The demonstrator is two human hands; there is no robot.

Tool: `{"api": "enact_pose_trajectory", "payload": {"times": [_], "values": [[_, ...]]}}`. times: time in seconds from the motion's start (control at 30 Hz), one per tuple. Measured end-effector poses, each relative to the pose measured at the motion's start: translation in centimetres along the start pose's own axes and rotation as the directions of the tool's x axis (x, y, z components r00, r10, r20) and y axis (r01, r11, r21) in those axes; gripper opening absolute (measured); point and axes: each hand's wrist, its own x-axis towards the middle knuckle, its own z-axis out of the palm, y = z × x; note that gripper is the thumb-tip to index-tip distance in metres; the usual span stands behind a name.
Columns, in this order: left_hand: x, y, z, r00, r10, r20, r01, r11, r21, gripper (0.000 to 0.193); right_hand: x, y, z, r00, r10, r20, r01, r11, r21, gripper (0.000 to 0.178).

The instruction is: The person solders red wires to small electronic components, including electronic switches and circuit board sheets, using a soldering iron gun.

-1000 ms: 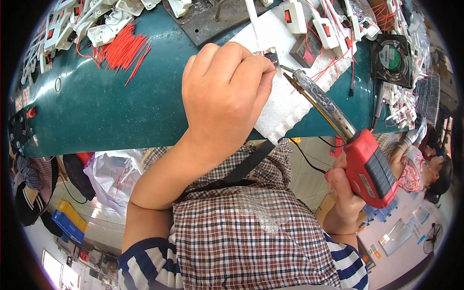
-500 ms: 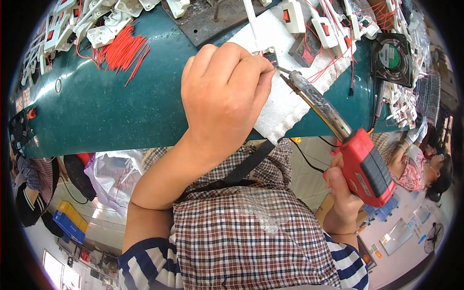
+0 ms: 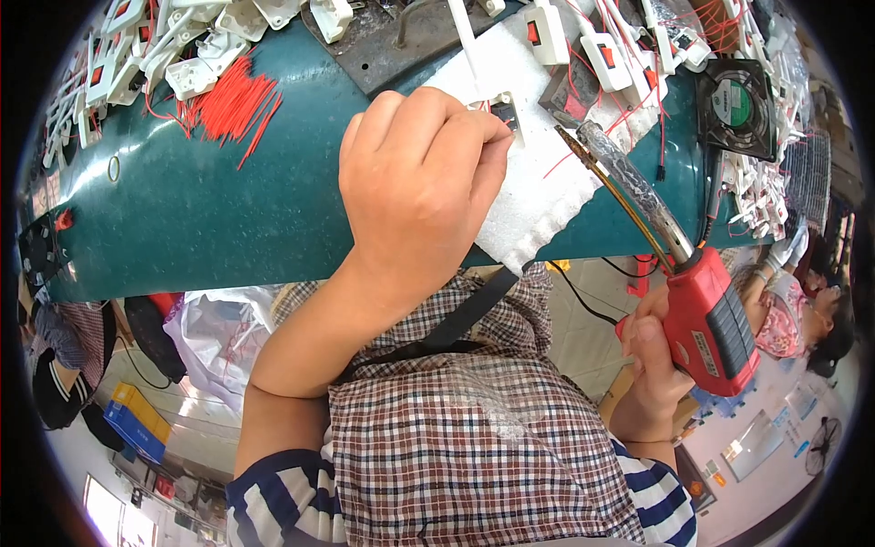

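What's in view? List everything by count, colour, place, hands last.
Soldering gun: one, red and black, right of centre
Foam sheet: one, white, on table
Open housing: one, white and black, over foam sheet
Switch housings: many, white, some red-switched, far edge
Wire pile: one, red, table's left
Metal plate: one, dark, far middle
Green-centred fan: one, black, table's right
Table: one, green, far half
Bag: one, white, below table
Co-worker: at least one, pink clothing, far right
Left hand: one, bare, at open housing
Right hand: one, bare, round the soldering gun
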Motion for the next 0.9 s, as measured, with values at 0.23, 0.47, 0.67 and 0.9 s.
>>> {"api": "enact_pose_trajectory", "payload": {"times": [0.23,0.47,0.67,0.9], "values": [[0.0,0.1,-0.4,1.0,-0.005,0.005,0.005,1.0,0.004,0.018,0.2,-0.2,0.4,0.999,-0.037,-0.026,0.037,0.999,0.022,0.045],[3.7,-1.4,-2.4,0.987,0.136,0.087,-0.151,0.968,0.202,0.032,0.3,-0.4,0.3,0.992,-0.022,-0.127,0.033,0.996,0.087,0.05],[8.1,-1.6,-3.7,0.776,0.451,0.44,-0.566,0.806,0.172,0.026,0.7,-0.5,-0.4,0.97,-0.15,-0.191,0.162,0.986,0.048,0.033],[11.3,3.8,-5.4,0.896,0.37,0.244,-0.351,0.929,-0.121,0.026,1.4,-0.5,-0.8,0.929,-0.107,-0.354,0.236,0.909,0.344,0.013]]}}
